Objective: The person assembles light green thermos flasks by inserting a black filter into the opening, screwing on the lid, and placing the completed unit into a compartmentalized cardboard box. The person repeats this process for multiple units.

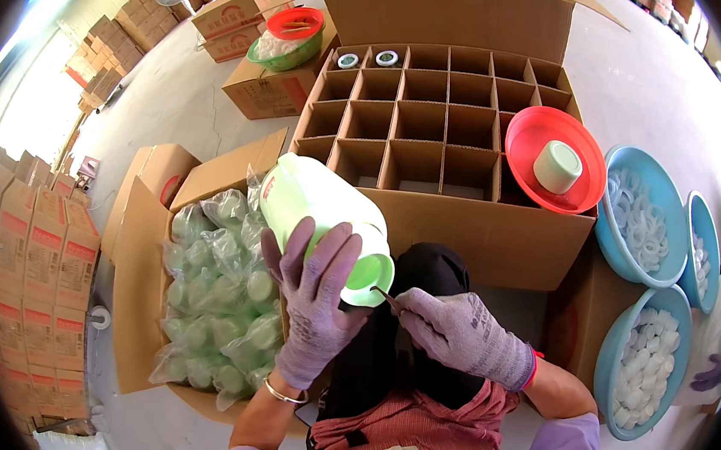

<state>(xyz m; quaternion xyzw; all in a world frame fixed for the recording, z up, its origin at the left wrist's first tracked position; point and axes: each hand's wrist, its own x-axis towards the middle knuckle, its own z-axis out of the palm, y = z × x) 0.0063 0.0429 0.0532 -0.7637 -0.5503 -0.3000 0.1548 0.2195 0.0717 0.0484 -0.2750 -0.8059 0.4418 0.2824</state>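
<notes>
Head view, looking down over the person's lap. The left hand (312, 302), in a lilac knit glove, rises from the lower edge with the wrist bent back and its fingers (332, 253) wrapped round the neck end of a pale green plastic bottle (319, 208). The bottle lies tilted, base pointing up and left, open mouth facing down and right toward the other hand. The right hand (458, 332), gloved alike, comes in from the right with its fingers pinched shut on a thin dark tool (388, 299), whose tip sits just at the bottle's mouth.

Counts: two gloved hands, one bottle in hand, one tool. Three blue basins (636, 210) stand at the right holding white rings and caps, too many to count. One red basin (555, 161) rests on the corner of the divided carton and carries one pale cap (558, 167).

Surroundings: the divided carton (438, 125) lies straight ahead, with two bottle tops (366, 58) showing in its far left cells. An open carton (140, 291) at the left holds bagged green bottles (217, 298). Stacked boxes (24, 247) line the far left. Another person's gloved hand (714, 373) shows at the right edge.
</notes>
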